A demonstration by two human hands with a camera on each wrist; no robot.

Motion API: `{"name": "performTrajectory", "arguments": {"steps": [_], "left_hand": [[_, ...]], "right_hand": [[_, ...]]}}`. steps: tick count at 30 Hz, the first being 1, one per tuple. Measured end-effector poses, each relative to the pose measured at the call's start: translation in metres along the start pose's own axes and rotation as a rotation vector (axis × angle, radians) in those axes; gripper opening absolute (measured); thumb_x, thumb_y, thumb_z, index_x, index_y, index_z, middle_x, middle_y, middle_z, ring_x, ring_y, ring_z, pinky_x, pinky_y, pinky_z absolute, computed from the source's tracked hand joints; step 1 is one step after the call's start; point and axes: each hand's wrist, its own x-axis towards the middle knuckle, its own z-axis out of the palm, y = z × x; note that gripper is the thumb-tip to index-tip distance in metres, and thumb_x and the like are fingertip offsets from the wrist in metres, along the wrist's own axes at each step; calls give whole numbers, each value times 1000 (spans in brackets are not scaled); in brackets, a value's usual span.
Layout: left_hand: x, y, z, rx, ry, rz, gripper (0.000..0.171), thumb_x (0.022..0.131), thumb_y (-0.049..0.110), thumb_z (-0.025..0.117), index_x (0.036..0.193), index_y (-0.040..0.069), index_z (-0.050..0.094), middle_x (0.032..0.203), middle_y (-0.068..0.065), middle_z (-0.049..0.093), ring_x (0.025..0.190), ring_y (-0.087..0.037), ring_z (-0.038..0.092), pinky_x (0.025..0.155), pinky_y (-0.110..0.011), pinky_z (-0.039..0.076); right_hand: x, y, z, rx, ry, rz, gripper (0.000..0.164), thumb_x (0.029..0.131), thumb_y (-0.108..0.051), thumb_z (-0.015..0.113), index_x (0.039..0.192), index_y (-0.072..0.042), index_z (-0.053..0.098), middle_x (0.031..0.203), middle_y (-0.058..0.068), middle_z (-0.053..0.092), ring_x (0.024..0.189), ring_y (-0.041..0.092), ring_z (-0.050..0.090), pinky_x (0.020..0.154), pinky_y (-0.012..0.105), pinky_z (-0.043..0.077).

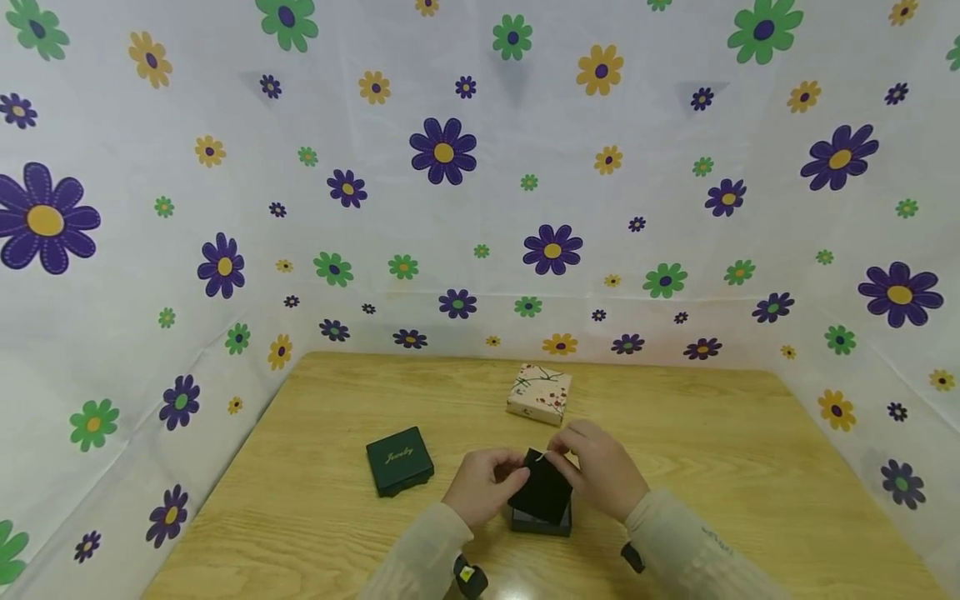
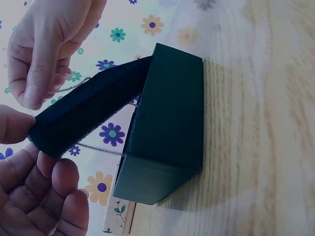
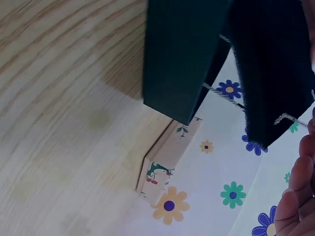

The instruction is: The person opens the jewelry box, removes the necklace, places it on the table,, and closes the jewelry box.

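A black padded insert (image 1: 542, 490) stands tilted out of a small dark green box base (image 1: 541, 527), its lower edge still at the box. My left hand (image 1: 482, 485) pinches the insert's raised edge between thumb and fingers, seen closely in the left wrist view. Across from it, my right hand (image 1: 600, 468) pinches a thin silvery chain (image 3: 290, 117) at the insert's upper corner. More of the chain (image 2: 101, 149) runs from behind the insert to the box wall (image 2: 167, 108). In the right wrist view, the right fingers (image 3: 301, 174) show only at the edge.
A dark green lid (image 1: 400, 461) with gold "Jewelry" lettering lies to the left on the wooden table (image 1: 300, 517). Farther back sits a cream box (image 1: 538, 394) with a floral print. A flower-patterned white cloth (image 1: 480, 217) surrounds the table's back and sides.
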Motion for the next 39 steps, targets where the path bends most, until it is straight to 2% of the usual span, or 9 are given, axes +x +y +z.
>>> {"name": "performTrajectory", "arguments": {"steps": [7, 18, 27, 39], "left_hand": [[1, 4, 1, -33, -5, 34, 16, 96, 21, 61, 104, 11, 71, 92, 1, 69, 76, -9, 63, 67, -24, 52], [-2, 7, 5, -8, -1, 82, 20, 97, 23, 60, 109, 12, 70, 99, 1, 70, 80, -7, 63, 70, -24, 53], [0, 9, 6, 12, -12, 134, 20, 97, 21, 60, 111, 12, 70, 100, 0, 70, 81, -8, 64, 70, -24, 53], [0, 9, 6, 59, -24, 188, 16, 96, 18, 60, 108, 12, 70, 96, 3, 70, 80, -4, 64, 70, -23, 54]], "right_hand": [[7, -2, -4, 86, -38, 70, 9, 86, -20, 75, 83, -20, 66, 81, -12, 57, 75, 5, 55, 63, 22, 49], [15, -3, -7, 144, -62, 114, 6, 87, -22, 73, 83, -23, 69, 83, -14, 58, 77, 3, 56, 66, 24, 50], [19, -4, -9, 212, -121, 203, 7, 89, -20, 71, 82, -22, 69, 74, -15, 61, 63, -3, 52, 58, 20, 47], [23, -4, -8, 196, -120, 260, 12, 87, -21, 72, 76, -21, 68, 62, -16, 57, 50, -4, 46, 48, 18, 42]]}}
